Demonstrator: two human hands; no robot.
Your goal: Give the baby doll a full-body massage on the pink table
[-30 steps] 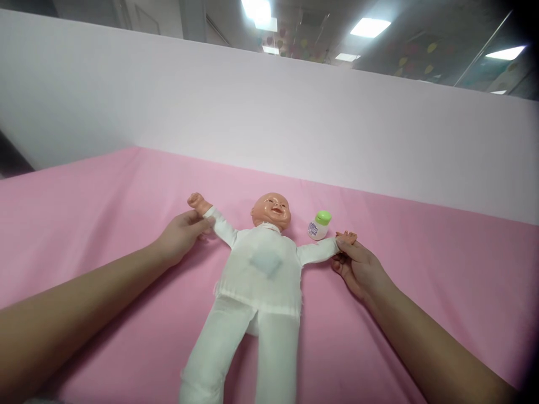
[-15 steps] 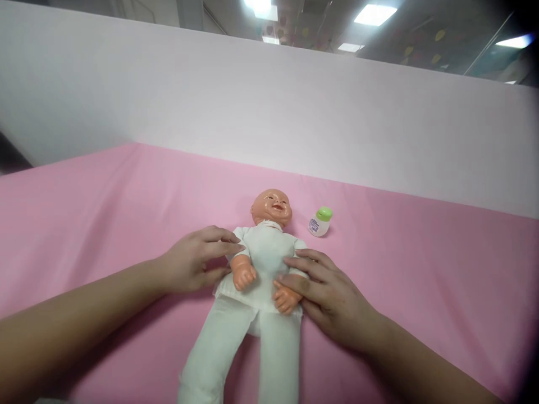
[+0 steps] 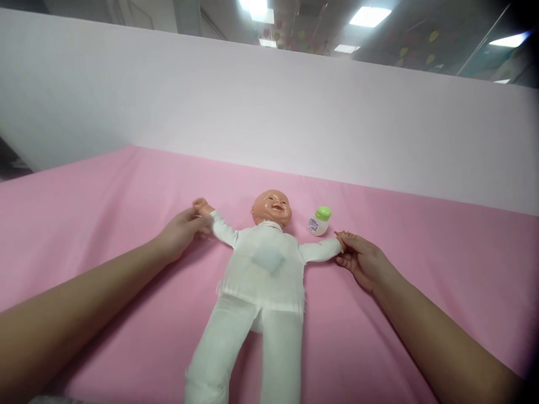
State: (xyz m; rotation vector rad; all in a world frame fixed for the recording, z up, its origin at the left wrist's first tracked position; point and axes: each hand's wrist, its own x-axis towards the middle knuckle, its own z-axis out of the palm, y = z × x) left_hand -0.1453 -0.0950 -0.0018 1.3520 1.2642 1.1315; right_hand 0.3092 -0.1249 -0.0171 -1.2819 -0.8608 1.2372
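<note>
A baby doll [image 3: 263, 275] in white cloth lies on its back, its head toward the far side and both arms spread wide. On the left, my left hand [image 3: 179, 233] is closed around the doll's wrist, beside its raised plastic hand. My right hand [image 3: 366, 259] pinches the doll's other hand on the right, thumb and fingers around it. Just beyond that outstretched arm stands a small white bottle [image 3: 319, 223] with a green cap, apart from both of my hands. A bluish patch shows through the cloth on the doll's chest.
Pink cloth [image 3: 105, 202] with soft folds covers the surface under the doll. A white padded wall [image 3: 269, 112] rises along the far side. Ceiling lights [image 3: 370, 17] show above it.
The doll's arms, bent over its belly before, are now stretched out to both sides. My hands have moved outward with them, from resting at the arms to gripping their ends.
</note>
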